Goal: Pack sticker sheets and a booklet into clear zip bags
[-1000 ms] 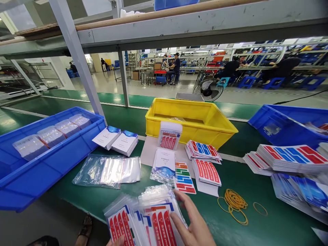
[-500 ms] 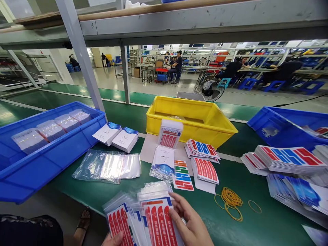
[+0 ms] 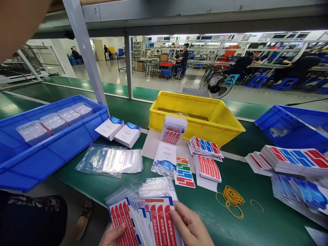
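Observation:
Near the front edge of the green table my left hand grips a fanned stack of clear bags with sticker sheets inside, its thumb on top. My right hand closes on the right-hand part of that fan. Red stripes with white lettering show through the plastic. Beyond the hands lie a bagged white-and-blue booklet, a multicoloured sticker sheet and a pile of red-striped sheets. To the left are empty clear bags.
A yellow bin stands behind the piles. The left blue bin holds banded bundles; another blue bin stands right. Two booklet stacks, rubber bands and a large sticker stack lie around. A blurred shape covers the upper left corner.
The camera view has shifted slightly, and a blurred shape has entered at the upper left. Both hands stay on the bagged sheets, with the left part fanned a little differently.

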A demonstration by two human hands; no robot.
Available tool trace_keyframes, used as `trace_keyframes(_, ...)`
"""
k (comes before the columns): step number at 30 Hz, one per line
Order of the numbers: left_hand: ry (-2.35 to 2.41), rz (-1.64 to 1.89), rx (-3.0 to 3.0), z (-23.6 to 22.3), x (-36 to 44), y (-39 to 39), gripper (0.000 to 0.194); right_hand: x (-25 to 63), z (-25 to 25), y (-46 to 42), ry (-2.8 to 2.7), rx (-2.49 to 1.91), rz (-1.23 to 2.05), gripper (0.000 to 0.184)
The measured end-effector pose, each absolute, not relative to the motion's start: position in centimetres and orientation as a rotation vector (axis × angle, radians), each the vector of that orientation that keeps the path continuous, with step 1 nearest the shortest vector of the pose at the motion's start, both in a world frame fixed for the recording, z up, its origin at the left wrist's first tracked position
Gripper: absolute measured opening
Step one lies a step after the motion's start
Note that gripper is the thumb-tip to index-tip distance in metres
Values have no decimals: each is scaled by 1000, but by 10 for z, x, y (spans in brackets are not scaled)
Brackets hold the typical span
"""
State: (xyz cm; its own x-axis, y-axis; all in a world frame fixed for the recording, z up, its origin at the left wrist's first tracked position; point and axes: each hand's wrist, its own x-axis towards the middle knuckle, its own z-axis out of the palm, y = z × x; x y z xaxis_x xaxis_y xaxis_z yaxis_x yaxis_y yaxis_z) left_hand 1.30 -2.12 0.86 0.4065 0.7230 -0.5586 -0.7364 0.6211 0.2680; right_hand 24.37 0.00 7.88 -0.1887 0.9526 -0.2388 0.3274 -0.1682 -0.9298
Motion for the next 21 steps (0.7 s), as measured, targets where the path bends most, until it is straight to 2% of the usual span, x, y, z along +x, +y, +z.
trace_keyframes(5, 724, 917, -81, 13, 17, -21, 49, 248, 75, 2, -1413, -1634, 1045, 55)
trace_keyframes(8, 702, 910, -61, 15, 19, -20, 52, 233, 78, -5, -1655, -1461, 1347, 45)
trace_keyframes(11, 704, 907, -56, 18, 19, -20, 53, 223, 83, -9, -1720, -1381, 1517, 47)
trace_keyframes(14, 754, 929, -51, 21, 17, -20, 55, 230, 83, -6, -1611, -1382, 1449, 51)
trace_keyframes(17, 774, 939, -14, 22, 17, -20, 56, 246, 76, -2, -1480, -1453, 1362, 46)
trace_keyframes(21, 783, 934, 6, 23, 19, -19, 54, 252, 69, -1, -1402, -1600, 991, 50)
